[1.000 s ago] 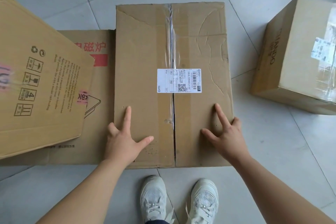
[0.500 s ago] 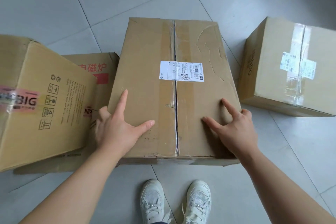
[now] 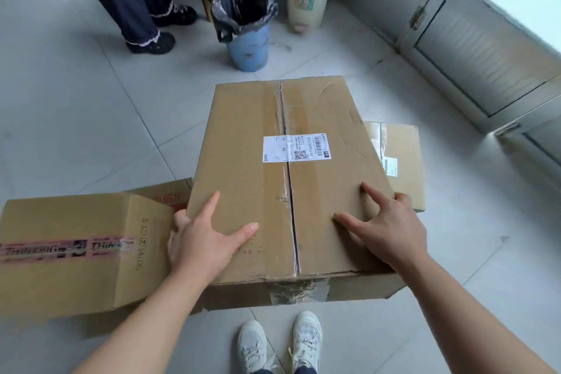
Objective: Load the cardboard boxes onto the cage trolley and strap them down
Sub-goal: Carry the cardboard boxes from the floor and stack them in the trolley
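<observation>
Box [image 3: 282, 179] raised since earlier | left hand [image 3: 200, 240] grips it | right hand [image 3: 391, 231] grips it

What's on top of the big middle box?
A white shipping label over the taped seam, plus the left hand and right hand gripping the box at its near corners. Contents hidden.

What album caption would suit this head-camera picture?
A person's left hand and right hand hold a labelled cardboard box by its sides over a tiled floor.
</observation>
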{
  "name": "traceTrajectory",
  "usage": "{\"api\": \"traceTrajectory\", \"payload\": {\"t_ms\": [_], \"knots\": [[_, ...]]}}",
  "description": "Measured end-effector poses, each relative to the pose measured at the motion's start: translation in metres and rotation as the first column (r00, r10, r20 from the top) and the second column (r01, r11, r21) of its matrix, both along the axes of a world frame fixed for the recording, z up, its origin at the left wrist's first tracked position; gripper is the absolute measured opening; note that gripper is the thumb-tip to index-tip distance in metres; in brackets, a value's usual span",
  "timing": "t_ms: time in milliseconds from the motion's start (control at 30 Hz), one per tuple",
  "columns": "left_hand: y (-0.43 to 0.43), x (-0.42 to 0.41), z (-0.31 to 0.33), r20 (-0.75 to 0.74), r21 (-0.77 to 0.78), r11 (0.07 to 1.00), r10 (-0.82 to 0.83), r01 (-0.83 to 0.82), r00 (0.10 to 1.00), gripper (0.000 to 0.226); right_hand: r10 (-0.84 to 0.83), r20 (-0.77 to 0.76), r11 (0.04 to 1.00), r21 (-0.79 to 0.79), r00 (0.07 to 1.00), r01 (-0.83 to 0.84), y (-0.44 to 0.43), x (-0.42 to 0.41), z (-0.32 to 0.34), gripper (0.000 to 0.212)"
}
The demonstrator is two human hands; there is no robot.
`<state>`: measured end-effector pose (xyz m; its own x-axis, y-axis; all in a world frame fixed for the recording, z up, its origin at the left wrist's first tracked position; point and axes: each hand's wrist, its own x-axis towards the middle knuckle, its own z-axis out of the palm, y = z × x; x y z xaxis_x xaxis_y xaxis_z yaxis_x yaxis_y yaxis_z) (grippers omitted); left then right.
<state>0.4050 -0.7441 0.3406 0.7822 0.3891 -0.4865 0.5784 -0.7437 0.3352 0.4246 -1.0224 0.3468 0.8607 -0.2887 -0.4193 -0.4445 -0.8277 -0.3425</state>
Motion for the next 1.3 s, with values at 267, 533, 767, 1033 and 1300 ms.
{"api": "traceTrajectory", "payload": {"t_ms": [267,533,767,1033,1300], "knots": [[-0.044,0.01,0.164,0.153,0.003,0.978,-0.206,0.208,0.966,0.105,-0.218,0.136,0.976,0.001,0.966,0.219,-0.041,-0.054,0.17,0.086],[-0.072,0.016,0.269,0.265,0.026,0.856,-0.504,0.516,0.822,0.106,-0.492,0.262,0.859,-0.009,0.83,0.512,-0.041,-0.136,0.278,0.087],[-0.105,-0.006,0.334,0.36,0.064,0.611,-0.752,0.789,0.552,0.102,-0.74,0.352,0.628,0.054,0.573,0.777,-0.014,-0.236,0.329,0.087],[-0.175,-0.09,0.378,0.428,0.109,0.223,-0.89,0.969,0.156,0.1,-0.888,0.409,0.254,0.051,0.211,0.966,0.015,-0.376,0.367,0.091],[-0.234,-0.221,0.396,0.485,0.135,-0.113,-0.859,0.984,-0.165,0.105,-0.888,0.452,-0.067,0.047,-0.081,0.997,0.054,-0.526,0.391,0.091]]}}
